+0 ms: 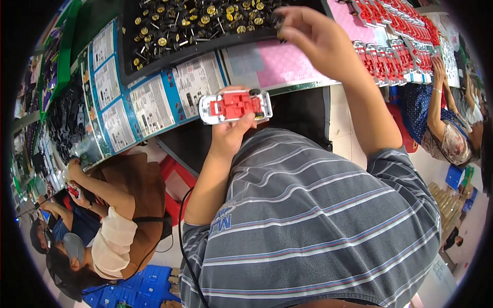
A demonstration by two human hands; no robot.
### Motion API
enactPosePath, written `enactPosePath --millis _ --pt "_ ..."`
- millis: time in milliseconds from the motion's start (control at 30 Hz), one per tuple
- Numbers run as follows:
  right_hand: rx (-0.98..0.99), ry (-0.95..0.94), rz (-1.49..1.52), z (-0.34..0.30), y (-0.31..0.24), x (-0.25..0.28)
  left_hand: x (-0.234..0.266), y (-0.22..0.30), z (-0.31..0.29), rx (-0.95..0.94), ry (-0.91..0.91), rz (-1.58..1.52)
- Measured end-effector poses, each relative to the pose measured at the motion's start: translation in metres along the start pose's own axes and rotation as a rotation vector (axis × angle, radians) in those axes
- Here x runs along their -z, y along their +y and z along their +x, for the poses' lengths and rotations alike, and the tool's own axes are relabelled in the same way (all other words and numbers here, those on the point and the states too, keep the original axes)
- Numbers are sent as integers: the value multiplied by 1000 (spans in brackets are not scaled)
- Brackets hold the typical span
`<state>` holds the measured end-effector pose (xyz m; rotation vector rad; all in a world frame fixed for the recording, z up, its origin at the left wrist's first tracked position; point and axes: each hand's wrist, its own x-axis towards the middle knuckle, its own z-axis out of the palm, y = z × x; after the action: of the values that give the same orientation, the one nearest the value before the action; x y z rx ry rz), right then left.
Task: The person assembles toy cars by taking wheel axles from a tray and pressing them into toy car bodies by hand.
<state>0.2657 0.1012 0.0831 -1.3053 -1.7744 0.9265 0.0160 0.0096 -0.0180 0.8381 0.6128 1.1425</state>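
My left hand [232, 134] grips a toy car [237, 106] in front of my body, its red underside turned up and its white shell showing around the rim. At the car's right end sits a pair of black wheels [254, 93]; none show at the left end. Over the right part of a black tray [174, 59], my right hand [323, 46] has its thumb and forefinger curled around a small dark wheel axle [279, 23], partly hidden by the fingers. Heaped in the tray are many wheel axles [205, 19] with black tyres and yellow hubs.
Rows of red-and-white toy cars [393, 59] stand at the right of the table. Printed sheets [151, 105] cover the table's left part, beside black parts [67, 123]. A seated co-worker [110, 241] is close on my left, another [444, 123] on my right. A black cable [181, 241] hangs by my left arm.
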Motion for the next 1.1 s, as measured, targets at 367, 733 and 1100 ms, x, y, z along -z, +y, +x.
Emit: enactPosePath --millis 367,733,1100 --pt "164 -91 -31 -79 -27 -44 -9 4 6 -38 -68 5" --pt "268 -187 -90 -82 -27 -40 -10 13 -4 -114 -12 45" --pt "203 -207 10 -88 -24 -41 -8 10 -10 -155 -51 83"
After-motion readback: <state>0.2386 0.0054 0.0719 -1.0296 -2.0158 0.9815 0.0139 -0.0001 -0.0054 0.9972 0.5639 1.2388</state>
